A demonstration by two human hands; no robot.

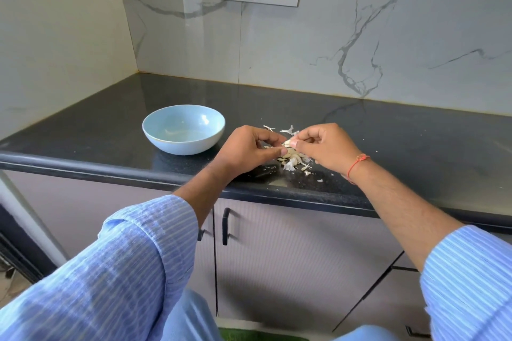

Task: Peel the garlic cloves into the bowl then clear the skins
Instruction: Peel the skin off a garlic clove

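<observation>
Head view: a garlic clove (pixel 287 142) is pinched between the left hand (pixel 249 150) and right hand (pixel 322 146), above the skins (pixel 293 160) on the counter (pixel 415 146). The grip should be kept light, skin pulled off, then the clove dropped into the bowl (pixel 183 132), just left.

bowl (pixel 183 129) on counter (pixel 110 124), skins (pixel 293 162) to its right
</observation>
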